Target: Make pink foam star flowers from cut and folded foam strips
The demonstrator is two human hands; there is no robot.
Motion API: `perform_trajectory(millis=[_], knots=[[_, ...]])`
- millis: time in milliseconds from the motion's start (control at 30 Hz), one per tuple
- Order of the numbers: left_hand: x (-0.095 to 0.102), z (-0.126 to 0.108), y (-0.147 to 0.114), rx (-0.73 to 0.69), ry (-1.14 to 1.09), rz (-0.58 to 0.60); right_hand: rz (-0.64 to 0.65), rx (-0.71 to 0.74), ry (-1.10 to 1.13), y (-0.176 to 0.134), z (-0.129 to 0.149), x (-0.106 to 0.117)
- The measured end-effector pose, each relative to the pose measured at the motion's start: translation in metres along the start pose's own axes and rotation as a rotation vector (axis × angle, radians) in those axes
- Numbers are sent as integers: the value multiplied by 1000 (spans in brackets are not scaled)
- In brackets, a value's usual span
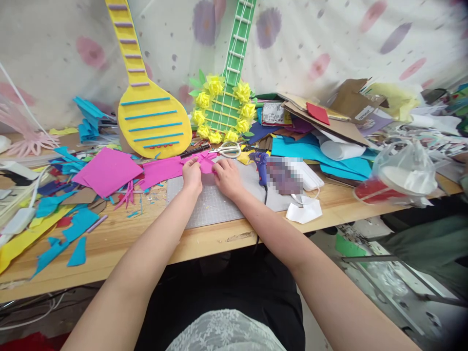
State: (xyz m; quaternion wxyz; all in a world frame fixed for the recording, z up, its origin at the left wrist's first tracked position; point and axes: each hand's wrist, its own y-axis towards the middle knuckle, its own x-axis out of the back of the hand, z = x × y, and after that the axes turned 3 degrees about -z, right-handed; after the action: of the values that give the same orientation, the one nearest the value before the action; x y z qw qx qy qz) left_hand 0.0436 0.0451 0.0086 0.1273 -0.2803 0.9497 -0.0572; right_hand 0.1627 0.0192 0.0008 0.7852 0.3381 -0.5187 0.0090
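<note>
Nearby, scissors point(229, 150) (glue gun point(260, 165) beside)

Both forearms outstretched, left hand point(192, 176) and right hand point(227, 178) side by side.

Bright, even daylight, soft shadows; edges bend and blur, one patch pixelated.

a small piece of magenta felt point(206, 163) lies flat on the far edge of a grey cutting mat point(219, 202), pinched from both sides. the left hand point(192, 176) presses its left end, fingers curled down onto it, and the right hand point(227, 178) holds its right end the same way. the piece looks cut into narrow, petal-like strips that spread beyond the mat's far edge, touching a larger magenta sheet point(161, 171) just left of the mat.
</note>
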Motion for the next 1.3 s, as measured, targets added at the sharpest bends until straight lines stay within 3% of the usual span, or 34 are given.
perform_trajectory(millis=[67,167,300,367,467,600,767,1000,1300], knots=[[11,1,-1,-64,114,60,-21,-28,25,1,-3,-1],[34,1,0,-339,424,259,-68,-84,121,1,-12,-5],[59,-1,-4,-653,830,265,-56,-161,253,2,-23,-9],[64,-1,-7,-752,945,273,-40,-185,286,2,-27,-9],[63,0,-10,-867,1060,382,6,-191,308,1,-29,-8],[64,2,-8,-854,1102,507,43,-149,305,0,-27,-4],[69,0,-7,-840,1127,538,159,-142,412,-2,-29,-3],[68,-1,-11,-898,1149,494,174,-300,631,-3,-34,-9],[61,0,-13,-724,1072,337,144,-389,615,-1,-33,-13]])
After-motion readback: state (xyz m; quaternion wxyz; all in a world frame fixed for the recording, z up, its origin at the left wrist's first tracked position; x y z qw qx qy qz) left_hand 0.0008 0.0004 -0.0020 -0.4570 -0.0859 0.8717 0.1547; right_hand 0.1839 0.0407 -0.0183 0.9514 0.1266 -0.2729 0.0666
